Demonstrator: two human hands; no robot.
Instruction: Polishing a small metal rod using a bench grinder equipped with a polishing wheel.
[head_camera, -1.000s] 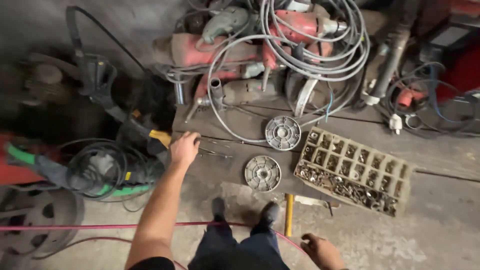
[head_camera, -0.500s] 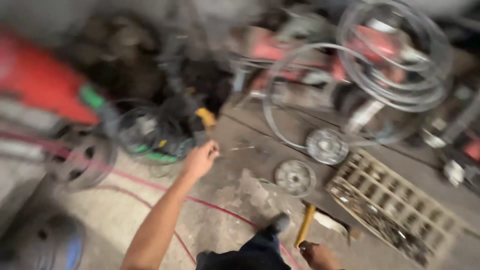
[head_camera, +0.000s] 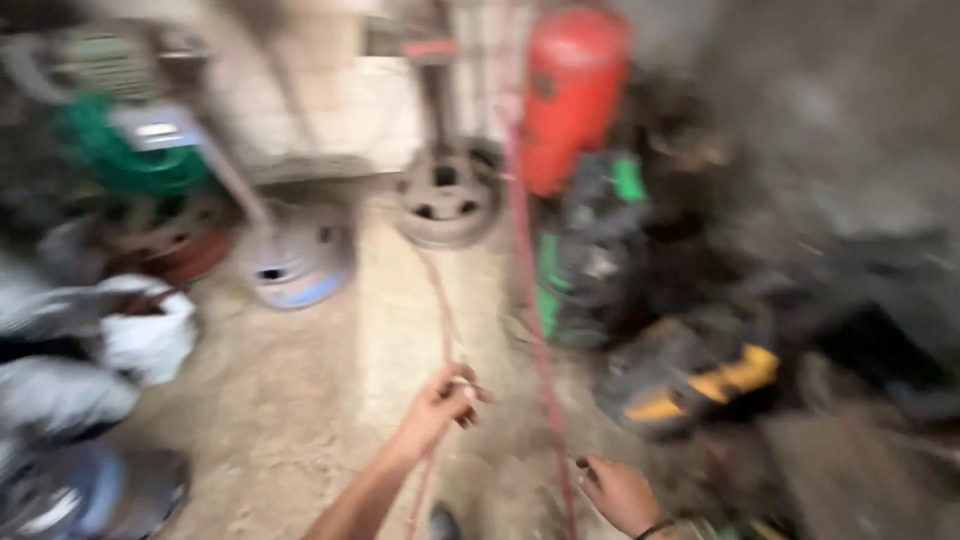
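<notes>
Red hose runs toward twelve o'clock between our hands, left pinching something thin, right loose, and could snag our feet.

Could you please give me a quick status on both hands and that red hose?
Left hand closed around the red hose, grip on. Right hand low beside the hose, holding nothing visible. Wheel rim and red cylinder ahead; view blurred.
</notes>
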